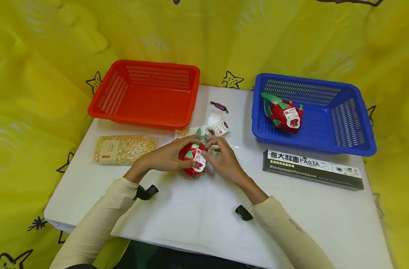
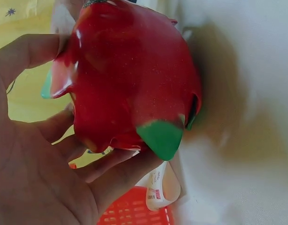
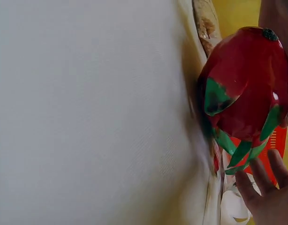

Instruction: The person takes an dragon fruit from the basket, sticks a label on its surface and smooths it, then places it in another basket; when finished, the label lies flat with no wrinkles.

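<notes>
My left hand [image 1: 165,155] grips a red model dragon fruit [image 1: 188,172] with green leaf tips, thumb by its white label [image 1: 199,160]. In the left wrist view, the fingers [image 2: 120,176] curve around the far side of the dragon fruit [image 2: 130,70]. At the leafy end is my right hand [image 1: 224,162], its thumb at the label's edge and its fingers bent over the leaves. From the right wrist, those fingers [image 3: 249,190] look spread and fairly straight beside the green leaves [image 3: 240,154]. Behind the fruit lies a curled strip of printed labels [image 1: 218,128].
A red basket [image 1: 144,121] stands back left. Another labelled dragon fruit [image 1: 281,114] sits in the blue basket [image 1: 312,147] at right. A bag of corn kernels [image 1: 130,149], a black pasta box [image 1: 312,170] and a small wrapped candy [image 1: 219,106] lie on the white table [image 1: 197,220].
</notes>
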`<action>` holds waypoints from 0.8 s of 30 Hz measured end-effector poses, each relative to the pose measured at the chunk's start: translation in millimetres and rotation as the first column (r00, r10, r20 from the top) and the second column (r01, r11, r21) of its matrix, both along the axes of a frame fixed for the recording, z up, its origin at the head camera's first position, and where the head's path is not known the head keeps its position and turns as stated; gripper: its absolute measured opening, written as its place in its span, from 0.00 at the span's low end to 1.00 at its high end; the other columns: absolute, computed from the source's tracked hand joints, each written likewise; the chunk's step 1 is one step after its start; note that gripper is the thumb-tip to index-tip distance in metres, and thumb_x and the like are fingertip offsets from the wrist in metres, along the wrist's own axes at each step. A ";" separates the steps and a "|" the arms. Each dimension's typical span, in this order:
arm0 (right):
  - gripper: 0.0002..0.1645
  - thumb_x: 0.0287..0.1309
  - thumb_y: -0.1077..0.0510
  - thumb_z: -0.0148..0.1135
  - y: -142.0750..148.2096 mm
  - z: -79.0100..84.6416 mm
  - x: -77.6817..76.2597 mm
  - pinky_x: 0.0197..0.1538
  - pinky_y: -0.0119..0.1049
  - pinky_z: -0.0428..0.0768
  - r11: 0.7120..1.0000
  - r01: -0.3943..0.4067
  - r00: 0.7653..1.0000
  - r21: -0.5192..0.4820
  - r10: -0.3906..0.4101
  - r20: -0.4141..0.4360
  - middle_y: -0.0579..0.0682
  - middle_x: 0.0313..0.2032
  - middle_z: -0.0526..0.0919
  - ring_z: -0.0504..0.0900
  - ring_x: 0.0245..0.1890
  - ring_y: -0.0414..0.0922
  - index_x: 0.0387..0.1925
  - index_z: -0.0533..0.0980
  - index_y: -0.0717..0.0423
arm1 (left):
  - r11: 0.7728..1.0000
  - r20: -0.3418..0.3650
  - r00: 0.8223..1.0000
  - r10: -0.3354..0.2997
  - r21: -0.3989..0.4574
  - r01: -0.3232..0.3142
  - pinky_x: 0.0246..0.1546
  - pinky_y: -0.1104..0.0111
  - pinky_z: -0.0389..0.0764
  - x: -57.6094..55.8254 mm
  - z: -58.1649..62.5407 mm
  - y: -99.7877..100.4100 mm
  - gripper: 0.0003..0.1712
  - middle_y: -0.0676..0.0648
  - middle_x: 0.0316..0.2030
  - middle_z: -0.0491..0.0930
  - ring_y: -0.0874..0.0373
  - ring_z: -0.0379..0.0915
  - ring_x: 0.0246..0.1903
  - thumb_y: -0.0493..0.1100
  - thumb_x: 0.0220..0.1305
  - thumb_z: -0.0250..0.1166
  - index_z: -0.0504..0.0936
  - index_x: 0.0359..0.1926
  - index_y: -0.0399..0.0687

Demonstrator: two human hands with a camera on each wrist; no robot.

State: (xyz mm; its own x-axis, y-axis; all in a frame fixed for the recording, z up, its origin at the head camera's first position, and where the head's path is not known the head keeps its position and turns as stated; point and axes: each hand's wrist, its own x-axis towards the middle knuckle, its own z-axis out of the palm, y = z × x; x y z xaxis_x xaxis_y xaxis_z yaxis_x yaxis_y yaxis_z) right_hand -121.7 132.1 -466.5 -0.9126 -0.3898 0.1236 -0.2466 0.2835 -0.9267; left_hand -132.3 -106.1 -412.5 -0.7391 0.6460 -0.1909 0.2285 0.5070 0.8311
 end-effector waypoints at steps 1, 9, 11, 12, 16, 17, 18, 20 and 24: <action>0.14 0.68 0.58 0.73 0.6 -0.3 1.6 0.68 0.58 0.76 1.000 -0.001 1.000 0.004 0.001 -0.010 0.57 0.67 0.75 0.71 0.72 0.53 0.47 0.75 0.54 | 1.000 0.002 1.000 0.010 0.005 -0.010 0.68 0.50 0.75 0.5 -0.3 0.7 0.35 0.45 0.71 0.70 0.49 0.70 0.67 0.48 0.71 0.69 0.69 0.75 0.49; 0.19 0.58 0.53 0.81 7.8 -3.4 8.7 0.75 0.54 0.68 0.996 -0.063 0.995 0.069 0.068 -0.077 0.53 0.68 0.74 0.67 0.73 0.50 0.43 0.77 0.50 | 0.988 -0.066 0.987 0.148 -0.036 -0.150 0.63 0.48 0.75 -0.3 -1.1 13.5 0.21 0.42 0.66 0.73 0.45 0.70 0.61 0.44 0.75 0.64 0.75 0.65 0.44; 0.20 0.58 0.53 0.82 6.9 -2.6 8.6 0.74 0.53 0.70 0.996 -0.053 0.996 0.078 0.058 -0.066 0.53 0.68 0.74 0.67 0.73 0.50 0.44 0.77 0.49 | 0.986 -0.060 0.985 0.161 -0.039 -0.164 0.60 0.50 0.74 -3.0 -1.6 13.8 0.20 0.42 0.66 0.73 0.45 0.70 0.58 0.43 0.75 0.63 0.75 0.63 0.44; 0.21 0.58 0.53 0.82 6.5 -2.6 8.7 0.74 0.53 0.70 0.995 -0.051 0.997 0.082 0.055 -0.059 0.53 0.68 0.74 0.66 0.73 0.50 0.45 0.77 0.49 | 0.987 -0.053 0.986 0.158 -0.031 -0.160 0.60 0.50 0.74 -4.3 -2.4 13.2 0.19 0.41 0.66 0.73 0.44 0.70 0.58 0.42 0.75 0.63 0.75 0.62 0.44; 0.22 0.58 0.53 0.81 4.6 -4.1 10.5 0.75 0.54 0.69 0.992 -0.055 0.997 0.113 0.061 -0.051 0.53 0.70 0.72 0.66 0.75 0.52 0.49 0.78 0.50 | 0.995 0.023 0.995 0.098 -0.006 -0.098 0.72 0.45 0.68 -4.8 -3.6 3.1 0.25 0.40 0.75 0.67 0.43 0.65 0.71 0.44 0.74 0.66 0.73 0.67 0.45; 0.22 0.58 0.53 0.81 4.4 -4.3 11.4 0.76 0.55 0.68 0.990 -0.058 0.996 0.125 0.065 -0.056 0.53 0.71 0.72 0.66 0.75 0.52 0.49 0.78 0.50 | 0.997 0.054 0.996 0.076 0.004 -0.077 0.73 0.44 0.68 -4.3 -4.1 -0.2 0.28 0.40 0.75 0.66 0.43 0.65 0.72 0.44 0.74 0.67 0.71 0.70 0.47; 0.23 0.59 0.53 0.81 4.3 -4.1 12.3 0.76 0.55 0.68 0.989 -0.060 0.996 0.136 0.069 -0.063 0.53 0.71 0.72 0.66 0.76 0.53 0.50 0.79 0.50 | 0.998 0.080 0.995 0.054 0.012 -0.055 0.72 0.44 0.69 -4.2 -4.9 -3.5 0.31 0.41 0.75 0.65 0.43 0.64 0.72 0.45 0.73 0.69 0.69 0.72 0.48; 0.23 0.60 0.52 0.80 4.9 -2.4 13.8 0.77 0.55 0.67 0.986 -0.068 0.994 0.155 0.080 -0.075 0.53 0.72 0.71 0.66 0.76 0.53 0.52 0.79 0.49 | 0.999 0.129 0.991 0.030 0.020 -0.032 0.69 0.48 0.75 -4.1 -4.3 -7.4 0.38 0.43 0.74 0.66 0.44 0.67 0.70 0.45 0.70 0.72 0.66 0.75 0.50; 0.26 0.61 0.51 0.80 7.5 0.6 15.6 0.77 0.56 0.67 0.984 -0.071 0.992 0.164 0.087 -0.091 0.52 0.74 0.70 0.66 0.77 0.52 0.56 0.78 0.48 | 1.000 0.170 0.985 0.008 0.018 -0.011 0.61 0.54 0.82 -6.6 -2.1 -7.7 0.45 0.44 0.69 0.68 0.46 0.72 0.63 0.45 0.69 0.73 0.60 0.79 0.51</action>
State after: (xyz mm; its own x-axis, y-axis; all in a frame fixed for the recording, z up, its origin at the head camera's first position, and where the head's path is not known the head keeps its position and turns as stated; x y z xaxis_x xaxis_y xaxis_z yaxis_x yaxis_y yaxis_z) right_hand -106.1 139.6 -465.9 -0.8648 -0.4822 0.1401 -0.3606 0.4024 -0.8414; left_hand -138.9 -113.8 -414.6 -0.7029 0.6439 -0.3022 0.0784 0.4924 0.8668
